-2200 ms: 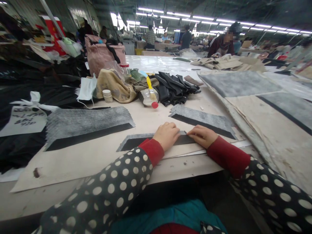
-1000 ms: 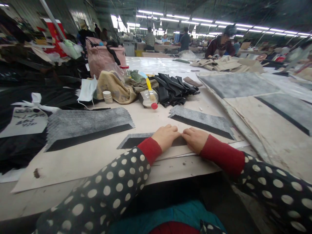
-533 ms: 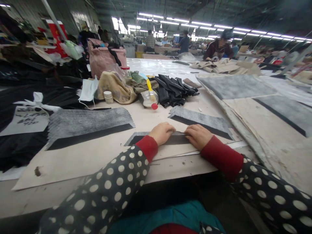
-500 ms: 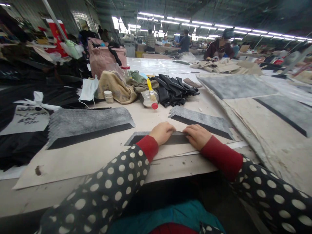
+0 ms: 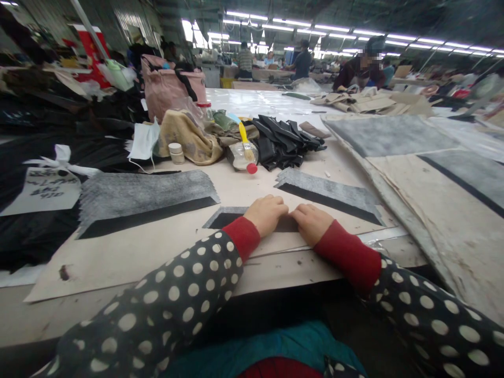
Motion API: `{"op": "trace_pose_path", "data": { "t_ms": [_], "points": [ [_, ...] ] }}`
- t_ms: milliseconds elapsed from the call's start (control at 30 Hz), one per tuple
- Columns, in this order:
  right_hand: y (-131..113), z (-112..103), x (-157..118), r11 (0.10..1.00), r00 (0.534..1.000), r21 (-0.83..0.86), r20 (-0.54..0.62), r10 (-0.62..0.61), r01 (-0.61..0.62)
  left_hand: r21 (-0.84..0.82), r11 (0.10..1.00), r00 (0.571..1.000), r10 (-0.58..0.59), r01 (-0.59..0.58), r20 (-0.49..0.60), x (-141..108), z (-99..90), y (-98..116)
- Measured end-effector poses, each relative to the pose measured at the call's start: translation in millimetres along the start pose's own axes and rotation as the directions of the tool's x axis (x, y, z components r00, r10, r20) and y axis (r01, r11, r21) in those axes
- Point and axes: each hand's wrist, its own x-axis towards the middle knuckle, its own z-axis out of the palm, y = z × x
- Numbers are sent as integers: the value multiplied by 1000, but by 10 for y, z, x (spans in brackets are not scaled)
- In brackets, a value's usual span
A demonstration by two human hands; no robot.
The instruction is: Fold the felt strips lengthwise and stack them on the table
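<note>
A dark strip with a grey edge (image 5: 228, 218) lies on the pale board in front of me. My left hand (image 5: 266, 215) is closed at the strip's upper edge, fingers curled and pinching it. Close beside it, my right hand (image 5: 312, 222) pinches the same edge near the strip's right end, its fingertips almost touching the left ones. Both hands partly cover the strip. To the left rests a fanned stack of grey pieces with black borders (image 5: 149, 197); a smaller similar stack (image 5: 331, 194) lies beyond my right hand.
Beyond the hands are a plastic bottle with a red cap (image 5: 240, 157), a yellow brush (image 5: 243, 134), a white jar (image 5: 176, 153) and black scraps (image 5: 281, 142). Layered fabric (image 5: 413, 184) covers the right side. A person (image 5: 360, 71) leans over the table's far side.
My right hand has moved left along the strip, closer to my left hand, and its fingers have drawn together. The camera view has shifted slightly.
</note>
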Motion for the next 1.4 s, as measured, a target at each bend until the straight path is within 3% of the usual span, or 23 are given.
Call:
{"op": "trace_pose_path", "data": {
  "t_ms": [100, 200, 400, 700, 800, 933, 1067, 1200, 1300, 1400],
  "points": [
    [-138, -48, -20, 995, 999, -90, 16, 48, -46, 6, 998, 997, 63, -63, 33, -20, -28, -33],
    [-194, -70, -14, 991, 996, -97, -12, 93, -93, -135, 988, 997, 76, -72, 26, -69, -36, -141],
    [-177, -51, 30, 985, 983, -25, -83, 166, -169, -360, 924, 989, -146, 129, -21, -176, -75, -316],
    [-176, 76, 157, 971, 988, 231, -128, 87, -56, -249, 968, 997, -55, 41, -52, -188, -59, -305],
    [-204, 37, 176, 978, 993, 201, -98, 71, -50, -147, 989, 999, 7, -13, -37, -210, -70, -278],
    [-322, -84, 162, 998, 998, 41, -4, 58, -58, -36, 998, 998, 61, -61, 6, -229, -101, -249],
    [-412, -125, 163, 996, 996, -11, -23, 87, -87, -161, 985, 997, 65, -59, 32, -264, -149, -333],
    [-404, -77, 181, 992, 990, 8, -62, 126, -126, -318, 946, 998, -68, 68, 11, -360, -210, -453],
    [-374, -32, 211, 990, 988, 77, -90, 122, -116, -351, 926, 989, -146, 137, 1, -417, -219, -480],
    [-353, -1, 267, 978, 994, 200, -86, 71, -52, -348, 927, 989, -151, 138, -10, -430, -197, -473]
  ]
}}
